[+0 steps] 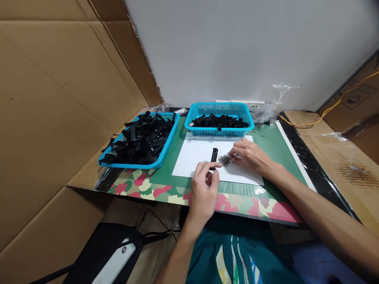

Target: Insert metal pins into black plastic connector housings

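Where the desk [321, 173] runs to its left edge, one left basket [161, 161], heaped with black pieces [142, 138]. Toward the far edge, one far basket [204, 132], similar pieces inside. Nearer the front edge, one white sheet [186, 161]. Right hand [248, 156]: over the sheet's right side, fingertips pinched on a thin rod [234, 159]. Left hand [205, 187]: at the sheet's near edge, fingers curled, narrow gap, over the near end of one black part [214, 154]; firmness of grip, cannot tell. Part: on the sheet, long axis near edge to far edge, reaching beyond the left fingers. Metal pile [224, 160]: just right of the part, between it and the right hand. Rod: slanted, lower end at the pile's right side.
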### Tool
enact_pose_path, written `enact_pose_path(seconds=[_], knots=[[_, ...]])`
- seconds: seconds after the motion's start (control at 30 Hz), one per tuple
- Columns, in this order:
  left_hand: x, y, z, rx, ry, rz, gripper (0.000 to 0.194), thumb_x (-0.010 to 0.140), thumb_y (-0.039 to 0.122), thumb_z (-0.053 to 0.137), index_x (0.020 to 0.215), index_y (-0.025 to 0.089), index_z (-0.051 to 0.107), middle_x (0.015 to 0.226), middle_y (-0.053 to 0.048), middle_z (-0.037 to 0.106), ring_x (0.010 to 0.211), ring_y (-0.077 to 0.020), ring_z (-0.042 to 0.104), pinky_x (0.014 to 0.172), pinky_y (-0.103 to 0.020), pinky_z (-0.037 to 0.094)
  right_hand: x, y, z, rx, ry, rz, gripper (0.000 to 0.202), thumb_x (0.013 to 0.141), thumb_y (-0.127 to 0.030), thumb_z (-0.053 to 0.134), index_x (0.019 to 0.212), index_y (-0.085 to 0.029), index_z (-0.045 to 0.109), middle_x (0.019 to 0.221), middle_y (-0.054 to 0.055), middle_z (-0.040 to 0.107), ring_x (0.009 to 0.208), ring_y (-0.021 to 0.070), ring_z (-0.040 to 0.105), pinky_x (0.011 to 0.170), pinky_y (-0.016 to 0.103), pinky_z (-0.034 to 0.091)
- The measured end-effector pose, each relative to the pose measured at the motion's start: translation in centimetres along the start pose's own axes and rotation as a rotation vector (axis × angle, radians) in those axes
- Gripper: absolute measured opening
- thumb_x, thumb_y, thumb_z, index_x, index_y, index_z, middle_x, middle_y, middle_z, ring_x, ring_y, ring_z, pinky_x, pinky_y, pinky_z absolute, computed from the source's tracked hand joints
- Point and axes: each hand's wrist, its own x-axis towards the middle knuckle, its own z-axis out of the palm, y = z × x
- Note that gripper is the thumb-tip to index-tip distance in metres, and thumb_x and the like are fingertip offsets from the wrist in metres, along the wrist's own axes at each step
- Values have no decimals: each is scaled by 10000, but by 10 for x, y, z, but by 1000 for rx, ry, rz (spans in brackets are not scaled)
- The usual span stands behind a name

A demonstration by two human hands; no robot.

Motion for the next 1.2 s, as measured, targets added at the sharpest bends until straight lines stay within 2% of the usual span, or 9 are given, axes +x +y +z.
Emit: enact_pose_path(seconds=[0.2,0.33,0.43,0.63,0.77,0.93,1.2], knots=[[-1,-1,0,-4,1,9,201,1025,204,538,1087,218,729,1040,-32,616,737,-124,538,670,-259,430,-3,7,-2,54,-99,54,189,869,-25,601,886,-154,737,824,74,696,780,204,586,730,320,426],[-1,-1,-1,-4,-2,5,203,1028,212,537,1095,219,728,1044,-38,619,754,-133,548,670,-264,431,-2,10,-7,183,-152,96,238,881,-36,602,960,-166,785,897,84,746,804,197,643,729,308,464],[-1,-1,-1,-2,-4,-6,201,1029,223,537,1093,220,728,1043,-42,621,758,-141,552,667,-269,431,-2,12,-13,261,-174,135,261,888,-56,593,964,-180,810,882,78,764,744,179,649,703,304,471],[0,0,-1,0,-4,-6,197,1031,253,542,1085,228,729,1053,-48,630,797,-157,583,651,-270,429,-2,15,-17,398,-67,318,195,891,-148,633,945,-159,820,811,66,750,664,161,615,657,303,457],[0,-2,-1,6,-7,-2,195,1031,264,547,1086,230,731,1051,-50,630,799,-160,584,642,-270,427,0,16,-12,467,-67,284,180,936,-239,660,976,-180,825,856,69,756,703,167,622,693,313,472],[1,-2,-1,6,-7,-3,198,1033,262,544,1091,229,731,1045,-43,624,784,-151,570,649,-269,426,3,15,-8,416,-117,252,157,935,-186,676,967,-199,829,907,65,777,777,180,649,736,321,463],[2,-2,-1,31,-10,5,212,1036,277,541,1113,228,732,1051,-49,636,803,-160,580,673,-274,437,10,12,-10,402,-176,402,117,881,-148,695,871,-170,809,743,40,730,655,165,590,654,308,420]])
